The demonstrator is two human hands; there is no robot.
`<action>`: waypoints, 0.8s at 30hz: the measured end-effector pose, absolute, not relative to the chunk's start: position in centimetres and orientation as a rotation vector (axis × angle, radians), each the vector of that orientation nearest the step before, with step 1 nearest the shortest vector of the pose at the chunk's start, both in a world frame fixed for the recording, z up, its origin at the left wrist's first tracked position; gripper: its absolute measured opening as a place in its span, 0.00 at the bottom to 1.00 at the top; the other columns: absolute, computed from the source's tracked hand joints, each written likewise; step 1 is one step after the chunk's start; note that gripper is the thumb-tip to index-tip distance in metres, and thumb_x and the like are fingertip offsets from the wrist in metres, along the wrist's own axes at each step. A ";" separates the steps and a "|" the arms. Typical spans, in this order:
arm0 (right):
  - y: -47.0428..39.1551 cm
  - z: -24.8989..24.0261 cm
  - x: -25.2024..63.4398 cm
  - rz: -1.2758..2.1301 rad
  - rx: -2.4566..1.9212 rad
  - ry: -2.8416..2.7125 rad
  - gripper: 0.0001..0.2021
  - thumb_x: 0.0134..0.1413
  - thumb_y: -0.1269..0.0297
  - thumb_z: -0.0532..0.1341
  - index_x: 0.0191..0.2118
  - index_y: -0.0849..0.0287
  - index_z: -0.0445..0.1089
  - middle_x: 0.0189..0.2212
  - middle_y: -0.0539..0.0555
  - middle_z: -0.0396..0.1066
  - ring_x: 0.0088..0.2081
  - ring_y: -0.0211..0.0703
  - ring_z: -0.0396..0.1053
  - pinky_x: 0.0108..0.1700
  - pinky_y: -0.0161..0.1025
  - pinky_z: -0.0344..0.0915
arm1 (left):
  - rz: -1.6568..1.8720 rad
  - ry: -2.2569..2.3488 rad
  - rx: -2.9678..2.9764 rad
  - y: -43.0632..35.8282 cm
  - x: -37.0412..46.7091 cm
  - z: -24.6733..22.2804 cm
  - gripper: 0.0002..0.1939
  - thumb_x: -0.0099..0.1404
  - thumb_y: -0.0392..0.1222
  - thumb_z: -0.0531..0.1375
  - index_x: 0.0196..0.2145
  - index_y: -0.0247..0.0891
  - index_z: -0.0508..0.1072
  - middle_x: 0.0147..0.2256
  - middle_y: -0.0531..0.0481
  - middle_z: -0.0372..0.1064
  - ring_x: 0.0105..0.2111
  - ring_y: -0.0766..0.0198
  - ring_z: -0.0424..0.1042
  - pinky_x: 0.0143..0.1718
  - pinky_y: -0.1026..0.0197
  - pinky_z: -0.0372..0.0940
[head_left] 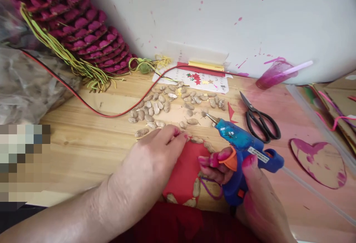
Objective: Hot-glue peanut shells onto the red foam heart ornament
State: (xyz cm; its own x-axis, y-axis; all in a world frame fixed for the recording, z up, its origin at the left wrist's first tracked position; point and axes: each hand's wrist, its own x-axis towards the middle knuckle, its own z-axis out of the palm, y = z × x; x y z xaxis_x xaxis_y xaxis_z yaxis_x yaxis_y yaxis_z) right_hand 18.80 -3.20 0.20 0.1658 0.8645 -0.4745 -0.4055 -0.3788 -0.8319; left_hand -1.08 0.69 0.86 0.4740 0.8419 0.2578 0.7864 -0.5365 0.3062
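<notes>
A blue hot glue gun (236,135) is in my right hand (258,191), with fingers at its orange trigger and its metal nozzle pointing up and left. Below it lies a red sheet (185,168) edged with peanuts (196,187). My left hand (155,154) reaches over the sheet's left side. Its fingertips are closed together at the far edge, close to the edging peanuts; whatever is between them is hidden. Pink stains mark the fingers of both hands. Loose peanuts (155,105) are scattered on the table beyond.
Black-handled scissors (261,122) and a pink-stained heart-shaped piece (319,163) lie on the right. Behind stands a pink-stained cup (275,74). A red-and-black cord (91,107) crosses the table (83,139). A tall magenta layered object (80,28) leans at the back left beside a plastic bag (25,83).
</notes>
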 end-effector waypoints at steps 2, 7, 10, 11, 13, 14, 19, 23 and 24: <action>-3.3 0.3 18.8 1.475 -1.319 -0.491 0.20 0.42 0.40 0.71 0.30 0.54 0.81 0.28 0.57 0.80 0.33 0.55 0.81 0.36 0.44 0.79 | 0.558 1.415 2.704 0.2 -0.9 0.9 0.20 0.66 0.24 0.50 0.48 0.36 0.75 0.42 0.44 0.75 0.36 0.60 0.75 0.38 0.59 0.73; -3.6 0.4 18.7 1.508 -1.295 -0.458 0.21 0.41 0.40 0.71 0.30 0.55 0.81 0.28 0.58 0.81 0.31 0.53 0.81 0.28 0.37 0.76 | 0.331 1.386 2.895 -0.5 -0.3 1.5 0.20 0.60 0.24 0.53 0.47 0.31 0.76 0.42 0.39 0.76 0.39 0.53 0.75 0.39 0.55 0.76; -3.7 0.3 18.8 1.554 -1.275 -0.422 0.19 0.41 0.42 0.72 0.30 0.54 0.81 0.27 0.58 0.81 0.29 0.54 0.81 0.23 0.37 0.74 | 0.300 1.373 2.954 -0.6 0.1 1.6 0.21 0.59 0.24 0.53 0.48 0.28 0.76 0.43 0.37 0.75 0.40 0.52 0.75 0.39 0.54 0.76; -3.7 0.3 18.8 1.553 -1.263 -0.408 0.19 0.40 0.43 0.73 0.29 0.54 0.80 0.27 0.58 0.81 0.29 0.55 0.81 0.25 0.39 0.75 | 0.294 1.380 2.963 -0.7 0.1 1.6 0.22 0.59 0.24 0.53 0.49 0.27 0.76 0.43 0.36 0.75 0.40 0.52 0.75 0.39 0.54 0.76; -3.6 0.4 18.7 1.554 -1.256 -0.374 0.18 0.38 0.45 0.74 0.29 0.55 0.79 0.26 0.57 0.81 0.29 0.55 0.81 0.30 0.43 0.77 | 0.258 1.408 2.972 -0.8 0.3 1.5 0.22 0.59 0.24 0.54 0.50 0.27 0.75 0.43 0.37 0.75 0.39 0.52 0.75 0.36 0.55 0.76; -3.6 0.4 18.7 1.561 -1.259 -0.355 0.19 0.38 0.45 0.74 0.29 0.55 0.78 0.26 0.56 0.81 0.30 0.55 0.81 0.32 0.44 0.77 | 0.232 1.423 2.976 -0.8 0.4 1.5 0.22 0.59 0.24 0.55 0.50 0.28 0.75 0.41 0.39 0.75 0.38 0.53 0.74 0.34 0.56 0.75; -3.4 0.6 18.5 1.599 -1.268 -0.308 0.19 0.36 0.46 0.75 0.29 0.54 0.74 0.25 0.56 0.81 0.33 0.58 0.82 0.34 0.47 0.77 | 0.152 1.474 2.993 -0.8 0.7 1.4 0.17 0.63 0.27 0.57 0.48 0.30 0.76 0.35 0.44 0.73 0.34 0.55 0.73 0.21 0.62 0.69; -3.5 0.4 18.4 1.573 -1.289 -0.266 0.21 0.34 0.47 0.76 0.32 0.54 0.75 0.29 0.56 0.82 0.34 0.57 0.82 0.34 0.45 0.77 | 0.105 1.450 3.021 -0.7 0.9 1.0 0.13 0.66 0.29 0.57 0.47 0.30 0.75 0.35 0.45 0.71 0.36 0.56 0.73 0.21 0.63 0.69; -3.5 0.4 18.4 1.566 -1.286 -0.258 0.22 0.35 0.46 0.76 0.34 0.54 0.75 0.30 0.56 0.82 0.34 0.56 0.82 0.35 0.45 0.77 | 0.114 1.454 3.030 -0.8 1.0 0.9 0.12 0.66 0.30 0.58 0.47 0.30 0.75 0.35 0.45 0.71 0.37 0.55 0.73 0.22 0.63 0.69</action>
State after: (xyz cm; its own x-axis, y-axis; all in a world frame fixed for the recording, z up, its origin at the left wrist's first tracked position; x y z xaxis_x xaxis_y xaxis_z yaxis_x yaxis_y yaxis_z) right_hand 18.40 -3.52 0.36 0.1219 0.7983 -0.5899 -0.5671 -0.4318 -0.7014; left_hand 0.97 -0.75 0.91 0.6284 0.7622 0.1552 0.7771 -0.6063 -0.1689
